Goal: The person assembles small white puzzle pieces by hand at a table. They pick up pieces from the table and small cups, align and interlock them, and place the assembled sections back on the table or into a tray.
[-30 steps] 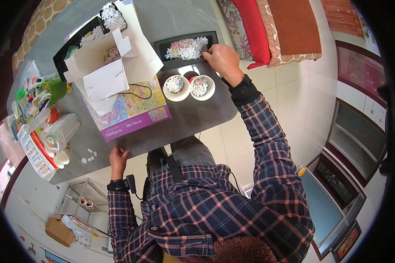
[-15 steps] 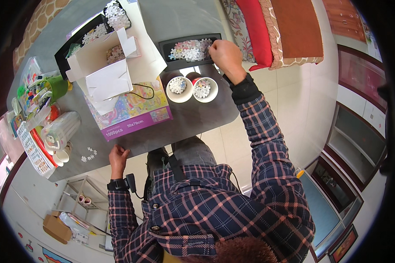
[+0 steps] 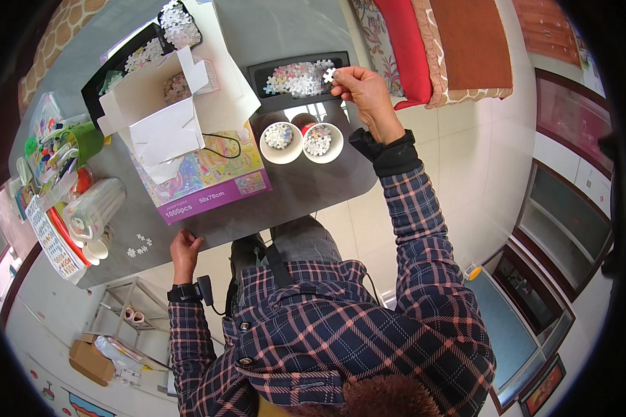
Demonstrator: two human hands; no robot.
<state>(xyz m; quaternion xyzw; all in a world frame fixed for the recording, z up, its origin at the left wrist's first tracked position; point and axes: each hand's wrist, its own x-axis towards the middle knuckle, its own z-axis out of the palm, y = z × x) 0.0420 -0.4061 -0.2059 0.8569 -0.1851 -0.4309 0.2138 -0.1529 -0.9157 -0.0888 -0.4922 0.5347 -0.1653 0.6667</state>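
My right hand [image 3: 366, 92] pinches a white jigsaw puzzle piece [image 3: 329, 75] between thumb and fingertips, just over the right end of a black tray [image 3: 257, 103]. The tray holds a heap of loose puzzle pieces [image 3: 295, 80], mostly white or pale. Two white paper cups [image 3: 293, 157] stand side by side on the near side of the tray, each with puzzle pieces inside. At the table's front edge, my left hand [image 3: 185, 249] rests with its fingers curled in and no object showing in it.
An opened white carton [image 3: 165, 132] with pieces inside stands on a colourful purple-edged puzzle box [image 3: 215, 198]. Behind it is another black tray [image 3: 92, 87] of pieces. A green pen holder [image 3: 89, 139] and clear plastic jar [image 3: 97, 208] stand left. Several loose pieces [image 3: 139, 247] lie near the front.
My right hand has drawn back slightly from the heap and turned, and a puzzle piece now shows between its fingertips. My left hand has hardly moved.
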